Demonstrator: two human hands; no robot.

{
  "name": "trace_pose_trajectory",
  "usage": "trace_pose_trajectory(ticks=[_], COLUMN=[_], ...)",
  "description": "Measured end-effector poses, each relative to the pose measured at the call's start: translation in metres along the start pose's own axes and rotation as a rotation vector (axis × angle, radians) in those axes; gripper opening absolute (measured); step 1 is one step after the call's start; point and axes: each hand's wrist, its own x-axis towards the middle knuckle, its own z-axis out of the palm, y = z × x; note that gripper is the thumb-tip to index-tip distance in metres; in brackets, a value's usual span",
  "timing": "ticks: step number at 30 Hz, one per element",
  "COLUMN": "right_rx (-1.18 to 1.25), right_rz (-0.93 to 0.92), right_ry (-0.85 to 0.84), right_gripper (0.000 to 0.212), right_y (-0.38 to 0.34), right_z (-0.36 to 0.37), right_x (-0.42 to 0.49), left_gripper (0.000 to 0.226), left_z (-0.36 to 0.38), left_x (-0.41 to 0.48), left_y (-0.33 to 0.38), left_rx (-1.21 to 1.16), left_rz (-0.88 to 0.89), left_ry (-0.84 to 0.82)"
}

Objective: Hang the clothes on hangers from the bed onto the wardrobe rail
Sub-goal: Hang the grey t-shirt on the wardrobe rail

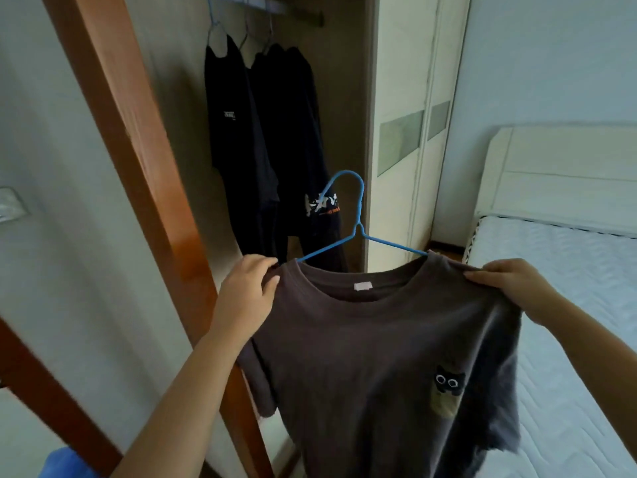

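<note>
A dark grey T-shirt (379, 357) with a small cat patch on its chest hangs on a blue wire hanger (355, 215), held up in front of me. My left hand (246, 291) grips the shirt's left shoulder and my right hand (510, 284) grips its right shoulder. The hanger's hook points up, well below the wardrobe rail (272, 6) at the top of the open wardrobe. Three dark garments (265, 143) hang from that rail on hangers, left of the hook.
A brown wooden door frame (138, 160) slants down the left side. A cream closed wardrobe door (410, 132) stands right of the open section. The bed (568, 305) with a white mattress and cream headboard lies at the right.
</note>
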Motion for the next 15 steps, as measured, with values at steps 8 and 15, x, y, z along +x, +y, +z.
trace_pose_trajectory(ticks=[8, 15], right_rx=[-0.035, 0.112], right_rz=[-0.028, 0.010], right_ry=[0.144, -0.057], right_gripper=[0.025, 0.023], right_y=[-0.055, -0.108], right_z=[0.027, 0.101], right_x=[0.019, 0.027], left_gripper=[0.031, 0.023], left_z=[-0.051, -0.059], left_x=[0.027, 0.046], left_y=[-0.035, -0.035], left_rx=[0.174, 0.283], left_rz=[0.324, 0.406], left_ry=[0.378, 0.558])
